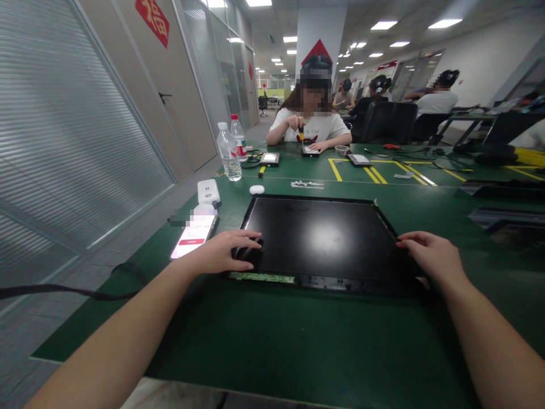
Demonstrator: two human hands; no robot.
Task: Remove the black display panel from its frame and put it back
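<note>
A black LCD screen panel (pixel 315 236) lies flat on the green table in front of me, with a strip of green circuit board (pixel 261 278) along its near edge. My left hand (pixel 225 250) rests over the panel's left side, fingers apart and partly on the dark surface. At the right edge, my right hand (pixel 436 258) has thumb and fingertips pinched together on the panel's rim. What lies beneath the right fingertips is hidden.
Left of the panel are a lit phone (pixel 193 234), a white power bank (pixel 208 192) and a white earbud case (pixel 256 190). Two water bottles (pixel 229 153) stand behind them. Across the table (pixel 298 341), a person holds a screwdriver (pixel 301 134) over a hard drive (pixel 310 151).
</note>
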